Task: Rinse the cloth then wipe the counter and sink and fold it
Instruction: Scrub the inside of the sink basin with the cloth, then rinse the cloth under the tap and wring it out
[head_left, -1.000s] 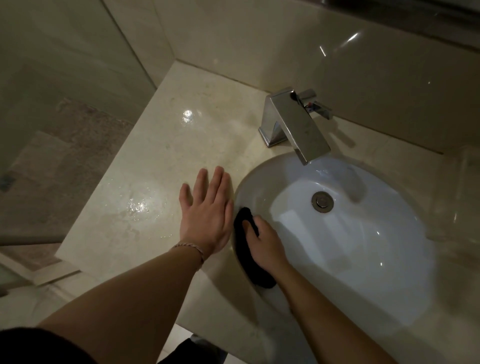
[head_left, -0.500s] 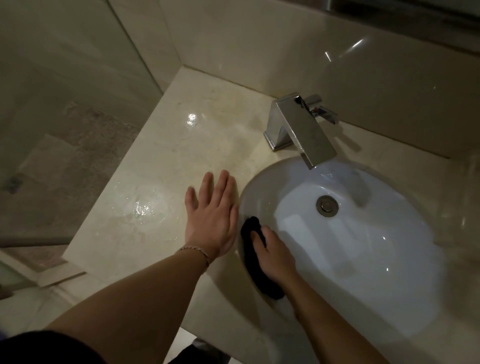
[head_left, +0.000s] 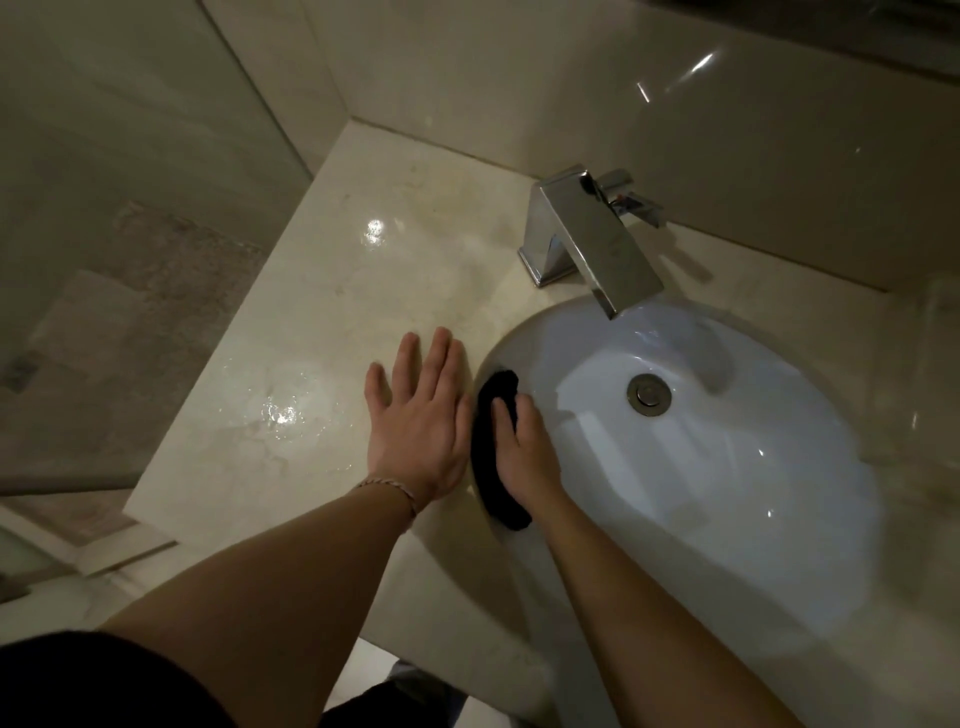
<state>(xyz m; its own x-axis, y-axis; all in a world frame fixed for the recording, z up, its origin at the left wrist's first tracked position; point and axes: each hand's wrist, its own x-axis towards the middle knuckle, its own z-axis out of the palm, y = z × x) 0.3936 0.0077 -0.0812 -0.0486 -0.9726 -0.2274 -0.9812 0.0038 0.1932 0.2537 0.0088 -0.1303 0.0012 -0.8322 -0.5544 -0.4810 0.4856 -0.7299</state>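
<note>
Down at the left inner wall of the sink (head_left: 727, 467), the right hand (head_left: 524, 452) is pressing the cloth (head_left: 488, 467) just under the rim, fingers curling onto it. Cloth is showing black, bunched into a long strip. Left hand (head_left: 415, 421) is lying flat, fingers straight, on the wet beige counter (head_left: 311, 322), whose left edge is sitting near. Chrome faucet (head_left: 587, 234) is standing at the far rim.

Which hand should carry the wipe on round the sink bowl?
Right. The right hand already presses the cloth against the sink's left inner wall, so it is likely best placed to sweep on. The left hand lies flat on the counter, holding nothing, bracing.
</note>
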